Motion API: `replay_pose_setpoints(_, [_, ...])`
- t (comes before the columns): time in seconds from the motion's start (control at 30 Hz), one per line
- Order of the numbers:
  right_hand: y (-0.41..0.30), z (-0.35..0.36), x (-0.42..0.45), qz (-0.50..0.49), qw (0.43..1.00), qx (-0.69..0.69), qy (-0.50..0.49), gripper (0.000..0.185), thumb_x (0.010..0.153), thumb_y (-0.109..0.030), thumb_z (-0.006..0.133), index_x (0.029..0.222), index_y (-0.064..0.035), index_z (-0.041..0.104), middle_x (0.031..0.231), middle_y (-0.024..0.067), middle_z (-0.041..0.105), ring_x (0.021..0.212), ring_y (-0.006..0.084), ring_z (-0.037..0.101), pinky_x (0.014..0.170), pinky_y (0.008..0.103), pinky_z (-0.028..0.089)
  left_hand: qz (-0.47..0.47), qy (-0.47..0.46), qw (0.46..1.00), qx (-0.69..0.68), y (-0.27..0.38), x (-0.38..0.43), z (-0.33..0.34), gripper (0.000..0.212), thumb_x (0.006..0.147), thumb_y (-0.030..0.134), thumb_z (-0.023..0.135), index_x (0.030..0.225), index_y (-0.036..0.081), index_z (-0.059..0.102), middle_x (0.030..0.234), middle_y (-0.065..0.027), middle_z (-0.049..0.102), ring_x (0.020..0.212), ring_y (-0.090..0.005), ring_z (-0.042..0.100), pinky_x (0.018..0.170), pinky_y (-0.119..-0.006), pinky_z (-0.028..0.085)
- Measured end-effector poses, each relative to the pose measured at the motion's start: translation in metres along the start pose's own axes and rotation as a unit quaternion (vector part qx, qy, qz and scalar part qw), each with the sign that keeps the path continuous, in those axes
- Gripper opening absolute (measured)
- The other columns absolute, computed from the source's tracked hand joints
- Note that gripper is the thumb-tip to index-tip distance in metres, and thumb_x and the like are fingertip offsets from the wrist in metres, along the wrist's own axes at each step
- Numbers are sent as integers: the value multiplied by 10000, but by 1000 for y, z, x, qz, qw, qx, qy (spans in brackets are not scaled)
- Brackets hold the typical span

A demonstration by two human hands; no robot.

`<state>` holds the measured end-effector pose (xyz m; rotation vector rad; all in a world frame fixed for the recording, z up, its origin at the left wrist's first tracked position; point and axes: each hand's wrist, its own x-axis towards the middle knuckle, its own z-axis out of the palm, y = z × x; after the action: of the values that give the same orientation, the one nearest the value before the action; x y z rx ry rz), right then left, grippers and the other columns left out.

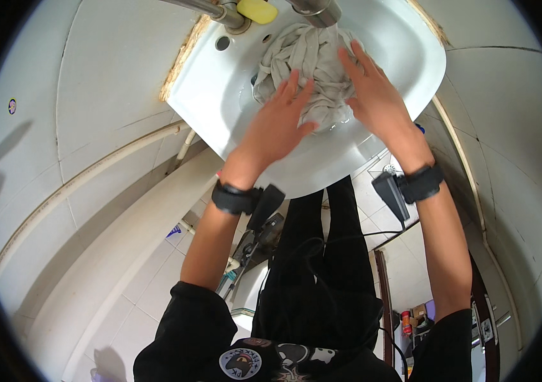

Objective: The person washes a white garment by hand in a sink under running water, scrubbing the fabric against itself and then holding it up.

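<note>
A bundle of wet, light grey cloth [309,67] lies crumpled in a white washbasin [319,172]. Water runs onto it from a metal tap [321,14] at the top of the view. My left hand [278,117], slightly blurred, is over the cloth's lower left side with its fingers apart. On the right, my right hand [376,93] is spread over the cloth's edge, fingertips near the stream. Neither hand grips anything; whether the fingertips touch the cloth I cannot tell. A yellow bar of soap [257,11] rests beside the tap. Each wrist wears a black strap with a device.
Pale tiled walls [108,62] flank the basin. A pipe [108,164] runs along the left wall, another [462,148] down the right. A black cable [371,234] hangs from my right wrist device across my legs. Below are a tiled floor [149,281] and a doorway.
</note>
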<state>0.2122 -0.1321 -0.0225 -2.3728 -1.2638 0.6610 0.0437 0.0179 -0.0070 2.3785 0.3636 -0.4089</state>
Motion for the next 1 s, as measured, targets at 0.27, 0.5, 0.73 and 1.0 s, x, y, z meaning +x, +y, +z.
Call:
replay_pose_setpoints(0.27, [-36, 0, -2, -24, 998, 8, 56, 960, 732, -225, 860, 1554, -236, 364, 1666, 132, 157, 1502, 468, 169, 1165, 635, 283, -66, -68, 995, 16, 17, -19, 6, 844, 932, 231, 673, 1614, 241, 176, 1669, -217, 38, 1501, -448, 192, 1169, -503, 333])
replay_pose_setpoints(0.5, [-37, 15, 13, 8, 998, -35, -56, 1098, 707, -338, 875, 1602, -292, 240, 1689, 129, -49, 1520, 488, -27, 1193, 637, 202, -33, -66, 994, -82, -11, -11, 18, 848, 916, 149, 668, 1612, 253, 196, 1648, -282, 8, 1504, -459, 157, 1170, -490, 338])
replay_pose_setpoints(0.73, [-54, 9, 38, 103, 961, -76, -245, 1381, 595, -315, 925, 1625, -332, 5, 1654, 157, -243, 1461, 517, -266, 1152, 714, 7, -15, -98, 987, -123, -28, -1, 17, 849, 911, 134, 668, 1611, 237, 200, 1645, -291, 18, 1485, -457, 224, 1157, -461, 357])
replay_pose_setpoints(1.0, [-58, 9, 48, 130, 939, -95, -305, 1367, 615, -246, 900, 1624, -347, -18, 1631, 163, -304, 1427, 539, -318, 1130, 733, -18, 11, -75, 984, -160, -34, -3, 22, 841, 903, 158, 677, 1607, 210, 219, 1644, -294, 31, 1482, -447, 242, 1151, -436, 358])
